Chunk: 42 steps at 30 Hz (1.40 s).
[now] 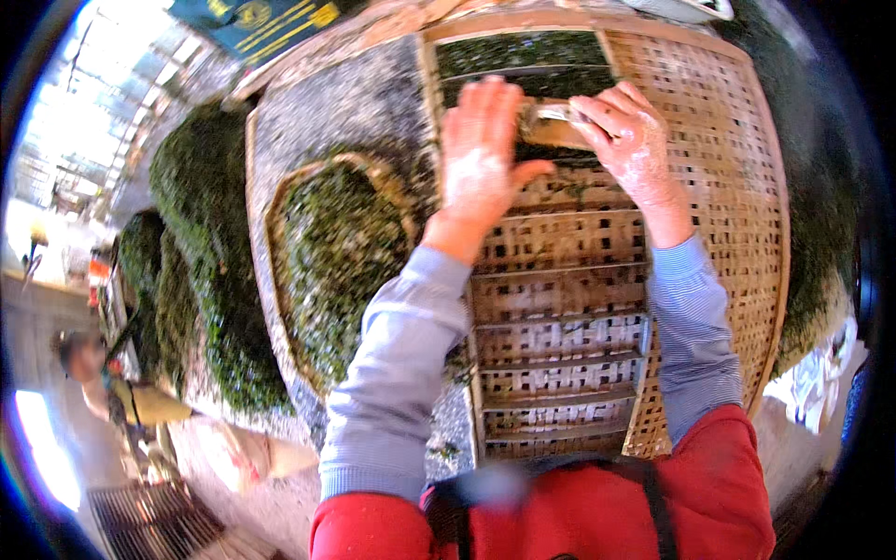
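My left hand (481, 154) lies over the left edge of a slatted wooden frame, palm down, fingers stretched out and thumb apart. Closed in a pinch, my right hand (630, 140) grips the end of a short, pale wooden piece (551, 133) that lies crosswise in the frame; its exact kind is unclear. Dark green plant bits (523, 54) fill the frame's far sections. Toward me, its thin cross slats (560, 324) divide sections where woven strips show underneath. The frame rests on a large woven bamboo tray (719, 187).
Left of the frame, a round basket (271, 219) holds green leafy bits on a grey speckled surface (327, 103). Larger green heaps (210, 205) stand farther left. Another person (86, 369) is at the far left. White plastic (812, 383) lies at the right.
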Available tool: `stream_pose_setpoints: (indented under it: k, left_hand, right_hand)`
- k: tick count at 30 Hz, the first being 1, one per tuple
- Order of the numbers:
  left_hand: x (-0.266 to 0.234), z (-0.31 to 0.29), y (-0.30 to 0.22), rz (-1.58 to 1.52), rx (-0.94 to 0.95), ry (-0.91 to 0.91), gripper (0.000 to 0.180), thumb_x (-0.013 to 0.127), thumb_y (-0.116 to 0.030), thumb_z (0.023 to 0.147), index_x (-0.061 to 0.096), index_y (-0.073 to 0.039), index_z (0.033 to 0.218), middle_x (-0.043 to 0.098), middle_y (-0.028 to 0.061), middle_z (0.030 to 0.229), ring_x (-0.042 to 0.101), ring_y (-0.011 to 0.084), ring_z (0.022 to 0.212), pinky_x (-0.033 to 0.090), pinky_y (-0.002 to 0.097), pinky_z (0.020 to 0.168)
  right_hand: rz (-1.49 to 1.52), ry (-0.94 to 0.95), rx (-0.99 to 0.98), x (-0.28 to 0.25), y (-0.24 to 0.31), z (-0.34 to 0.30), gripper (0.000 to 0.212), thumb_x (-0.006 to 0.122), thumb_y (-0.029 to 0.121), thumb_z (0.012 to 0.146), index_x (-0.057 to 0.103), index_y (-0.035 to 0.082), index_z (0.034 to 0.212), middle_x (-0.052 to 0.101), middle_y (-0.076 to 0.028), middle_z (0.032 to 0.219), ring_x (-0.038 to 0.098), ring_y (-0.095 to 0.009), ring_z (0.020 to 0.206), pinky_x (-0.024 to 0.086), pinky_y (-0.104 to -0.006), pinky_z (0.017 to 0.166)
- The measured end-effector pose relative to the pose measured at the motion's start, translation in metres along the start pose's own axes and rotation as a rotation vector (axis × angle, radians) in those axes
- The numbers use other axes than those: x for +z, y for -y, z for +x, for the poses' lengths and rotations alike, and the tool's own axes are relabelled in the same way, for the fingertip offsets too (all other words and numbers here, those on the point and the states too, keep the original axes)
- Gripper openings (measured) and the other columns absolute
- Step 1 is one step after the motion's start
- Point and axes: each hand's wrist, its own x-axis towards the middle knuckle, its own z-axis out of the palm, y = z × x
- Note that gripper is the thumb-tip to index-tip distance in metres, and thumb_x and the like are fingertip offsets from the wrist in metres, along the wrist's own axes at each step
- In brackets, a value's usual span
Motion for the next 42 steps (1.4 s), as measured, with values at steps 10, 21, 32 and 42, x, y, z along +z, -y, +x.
stream_pose_setpoints:
  k: [10,21,32,42]
  left_hand:
    - [-0.053,0.040,0.026,-0.751,-0.508,-0.772,0.059,0.037,-0.049,0.093,0.042,0.000,0.126,0.051,0.0150,0.123,0.048,0.0268,0.112,0.034,0.0415,0.097]
    - [0.027,0.027,0.017,0.097,-0.060,0.142,0.062,0.025,-0.051,0.094,0.037,-0.006,0.135,0.037,0.0162,0.139,0.031,0.0327,0.131,0.022,0.0460,0.107]
    - [0.030,0.019,0.015,0.238,-0.084,0.128,0.054,0.038,-0.043,0.091,0.049,-0.002,0.124,0.044,0.0160,0.133,0.038,0.0312,0.124,0.027,0.0445,0.104]
    - [-0.014,0.005,-0.023,-0.068,-0.070,-0.057,0.060,0.030,-0.050,0.092,0.043,-0.007,0.132,0.035,0.0168,0.140,0.022,0.0375,0.134,0.013,0.0551,0.107]
  right_hand:
    - [-0.119,-0.056,-0.098,0.013,-0.010,0.002,0.012,0.067,0.018,0.077,0.060,0.016,0.086,0.050,0.003,0.064,0.048,-0.009,0.064,0.047,-0.0232,0.054]
    - [0.025,0.194,-0.103,0.034,-0.009,-0.009,0.035,0.061,0.018,0.080,0.056,0.007,0.113,0.053,-0.009,0.102,0.050,-0.024,0.099,0.045,-0.0350,0.088]
    - [0.194,0.162,-0.023,0.047,-0.007,-0.015,0.044,0.060,0.011,0.074,0.053,0.004,0.117,0.053,-0.014,0.116,0.048,-0.031,0.113,0.040,-0.0387,0.097]
    - [0.761,0.302,0.232,0.090,-0.046,-0.040,0.041,0.052,0.021,0.089,0.046,0.003,0.126,0.046,-0.012,0.130,0.045,-0.025,0.119,0.035,-0.0341,0.101]
